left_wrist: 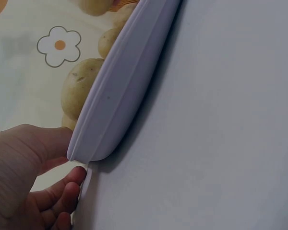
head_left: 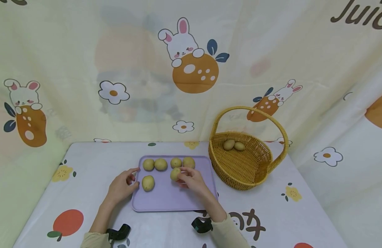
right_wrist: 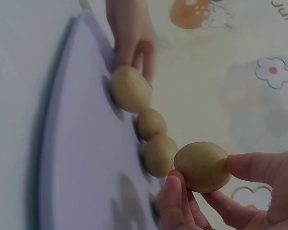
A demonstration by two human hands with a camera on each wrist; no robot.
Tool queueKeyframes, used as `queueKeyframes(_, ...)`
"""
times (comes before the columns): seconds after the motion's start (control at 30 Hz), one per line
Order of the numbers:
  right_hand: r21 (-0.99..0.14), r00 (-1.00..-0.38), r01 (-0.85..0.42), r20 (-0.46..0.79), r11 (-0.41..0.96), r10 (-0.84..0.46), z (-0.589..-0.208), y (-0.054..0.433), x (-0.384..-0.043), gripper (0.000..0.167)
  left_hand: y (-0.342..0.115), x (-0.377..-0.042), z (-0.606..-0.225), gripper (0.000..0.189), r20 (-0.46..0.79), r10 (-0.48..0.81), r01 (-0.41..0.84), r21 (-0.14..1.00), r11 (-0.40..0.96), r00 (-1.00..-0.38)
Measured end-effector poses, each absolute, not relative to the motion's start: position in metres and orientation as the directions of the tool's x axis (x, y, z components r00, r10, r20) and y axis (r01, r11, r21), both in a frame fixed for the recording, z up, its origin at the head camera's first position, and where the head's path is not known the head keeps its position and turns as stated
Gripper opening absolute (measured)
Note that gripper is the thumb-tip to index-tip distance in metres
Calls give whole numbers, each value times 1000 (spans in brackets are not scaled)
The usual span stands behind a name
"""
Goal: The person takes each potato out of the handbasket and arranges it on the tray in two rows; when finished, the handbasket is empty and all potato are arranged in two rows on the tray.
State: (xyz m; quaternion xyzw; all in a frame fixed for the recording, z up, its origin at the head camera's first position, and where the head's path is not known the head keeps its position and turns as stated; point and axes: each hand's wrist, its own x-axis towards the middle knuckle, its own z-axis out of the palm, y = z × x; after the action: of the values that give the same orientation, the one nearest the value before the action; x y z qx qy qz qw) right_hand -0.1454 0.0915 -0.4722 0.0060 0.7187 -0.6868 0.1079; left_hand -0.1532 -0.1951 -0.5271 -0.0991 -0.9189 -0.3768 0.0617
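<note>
My right hand (head_left: 192, 181) pinches a potato (right_wrist: 201, 166) between thumb and fingertips, just above a lilac tray (head_left: 166, 201). Several other potatoes rest on the tray, with a row along its back edge that includes a potato (head_left: 161, 164). Another potato (head_left: 148, 183) lies at the tray's left side. At the tray's left rim is my left hand (head_left: 121, 186), its thumb and forefinger spread apart and touching the edge. In the left wrist view the tray rim (left_wrist: 105, 96) hides the tip of one digit of that hand.
A yellow wicker basket (head_left: 240, 179) with a tall handle stands right of the tray, two potatoes (head_left: 233, 144) inside it at the back. A printed cloth (head_left: 85, 179) covers the table, and a patterned curtain (head_left: 141, 113) hangs behind.
</note>
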Motion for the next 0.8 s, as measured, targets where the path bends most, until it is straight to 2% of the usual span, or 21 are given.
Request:
queueKeyframes(0.4, -986, -962, 162, -167, 43, -216, -490, 62, -136, 37, -194, -154, -525, 52, 151, 137, 204, 689, 696, -979)
queueKeyframes(0.8, -993, -966, 95, -109, 72, -233, -499, 48, -133, 36, -195, -154, -528, 53, 167, 131, 211, 682, 700, -977)
